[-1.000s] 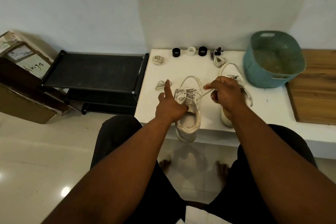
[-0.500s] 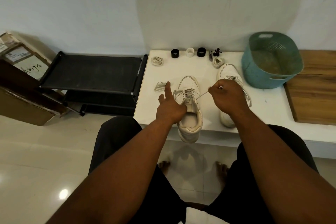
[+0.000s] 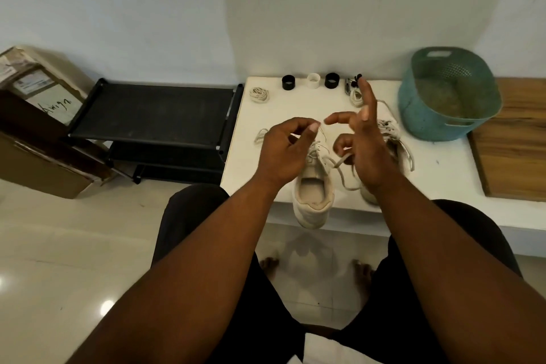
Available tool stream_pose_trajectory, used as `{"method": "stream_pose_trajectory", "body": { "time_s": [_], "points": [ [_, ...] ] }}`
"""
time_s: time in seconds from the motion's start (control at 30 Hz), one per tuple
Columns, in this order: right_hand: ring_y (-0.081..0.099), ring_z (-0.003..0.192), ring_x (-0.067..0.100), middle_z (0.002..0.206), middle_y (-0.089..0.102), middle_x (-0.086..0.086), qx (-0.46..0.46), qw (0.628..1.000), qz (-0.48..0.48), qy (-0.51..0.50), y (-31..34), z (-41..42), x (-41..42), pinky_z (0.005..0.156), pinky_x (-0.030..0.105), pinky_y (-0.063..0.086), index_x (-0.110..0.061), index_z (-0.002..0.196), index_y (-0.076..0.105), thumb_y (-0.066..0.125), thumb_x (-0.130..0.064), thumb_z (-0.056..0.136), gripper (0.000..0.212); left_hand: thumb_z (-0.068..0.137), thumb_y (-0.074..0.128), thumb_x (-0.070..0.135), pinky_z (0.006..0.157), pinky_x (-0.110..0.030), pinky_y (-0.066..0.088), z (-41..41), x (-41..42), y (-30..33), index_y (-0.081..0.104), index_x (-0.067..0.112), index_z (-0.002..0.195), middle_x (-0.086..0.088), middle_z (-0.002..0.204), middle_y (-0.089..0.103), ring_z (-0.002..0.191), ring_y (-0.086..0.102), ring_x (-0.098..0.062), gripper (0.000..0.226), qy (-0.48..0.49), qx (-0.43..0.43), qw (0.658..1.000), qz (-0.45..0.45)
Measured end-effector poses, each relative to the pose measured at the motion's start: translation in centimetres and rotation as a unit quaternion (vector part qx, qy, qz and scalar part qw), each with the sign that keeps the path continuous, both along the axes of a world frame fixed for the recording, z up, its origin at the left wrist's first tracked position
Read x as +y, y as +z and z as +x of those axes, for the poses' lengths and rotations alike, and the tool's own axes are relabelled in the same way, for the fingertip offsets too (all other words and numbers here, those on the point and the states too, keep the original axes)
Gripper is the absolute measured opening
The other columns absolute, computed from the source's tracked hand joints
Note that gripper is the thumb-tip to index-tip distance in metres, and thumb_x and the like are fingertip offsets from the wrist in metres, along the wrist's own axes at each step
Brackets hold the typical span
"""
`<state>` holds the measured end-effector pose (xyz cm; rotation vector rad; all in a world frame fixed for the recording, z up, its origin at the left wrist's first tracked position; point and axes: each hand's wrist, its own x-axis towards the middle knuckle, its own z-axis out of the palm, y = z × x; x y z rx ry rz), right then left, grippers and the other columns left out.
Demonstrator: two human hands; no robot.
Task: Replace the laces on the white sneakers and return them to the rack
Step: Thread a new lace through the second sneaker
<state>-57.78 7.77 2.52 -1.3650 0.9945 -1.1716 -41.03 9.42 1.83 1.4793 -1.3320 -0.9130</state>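
One white sneaker (image 3: 312, 195) lies on the white table (image 3: 260, 174), its heel past the front edge. Above its tongue my left hand (image 3: 280, 154) pinches a thin lace end (image 3: 322, 130) between thumb and fingertips. My right hand (image 3: 365, 145) is raised beside it, index and middle fingers straight up and thumb pointing left. A lower finger curls round the other lace strand (image 3: 339, 161), which loops down beside the shoe. The second sneaker (image 3: 397, 142) is mostly hidden behind my right hand. The black shoe rack (image 3: 153, 115) stands left of the table.
Coiled laces (image 3: 259, 94) lie at the table's back, another coil (image 3: 356, 96) and a loose lace (image 3: 261, 136) nearby. Black and white rings (image 3: 313, 80) line the wall. A teal basket (image 3: 449, 97) and wooden board (image 3: 514, 142) are right; a cardboard box (image 3: 35, 127) far left.
My left hand left the sneaker's side and rose to pinch a lace end. My right hand lifted and partly uncurled, fingers now pointing up, with slack lace hanging below it.
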Motion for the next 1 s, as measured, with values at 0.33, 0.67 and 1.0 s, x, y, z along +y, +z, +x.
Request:
{"method": "stream_pose_trajectory", "body": {
  "time_s": [0.33,0.67,1.0],
  "points": [
    [0.048,0.063,0.013,0.114,0.059,0.011,-0.247,0.955,0.164,-0.018,0.7,1.2,0.3,0.047,0.021,0.027,-0.055,0.154,0.015,0.024,-0.078,0.09,0.068,0.097,0.062,0.037,0.084,-0.038,0.054,-0.7,0.6,0.4,0.068,0.018,0.111,0.009,0.101,0.072,0.093,0.065,-0.009,0.024,-0.12,0.023,0.992,0.024],
    [0.053,0.066,0.009,0.096,0.067,0.004,-0.075,0.984,0.059,-0.153,0.5,-1.5,-1.3,0.054,0.024,0.043,-0.022,0.13,0.06,0.055,-0.042,0.097,0.039,0.092,0.076,0.024,0.075,-0.017,0.053,0.8,-0.3,0.6,0.081,0.013,0.097,0.001,0.086,0.078,0.077,0.067,-0.001,0.014,-0.123,-0.052,0.989,0.068],
    [0.064,0.106,0.014,0.105,0.072,-0.006,0.357,0.928,-0.055,-0.092,-1.8,-0.8,-1.3,0.096,0.033,0.048,-0.024,0.106,0.072,0.062,-0.028,0.096,0.015,0.099,0.067,0.021,0.073,-0.005,0.045,3.1,-0.9,0.0,0.079,0.021,0.109,0.014,0.091,0.074,0.081,0.064,0.011,0.015,-0.065,-0.124,0.984,0.106]
  ]
}}
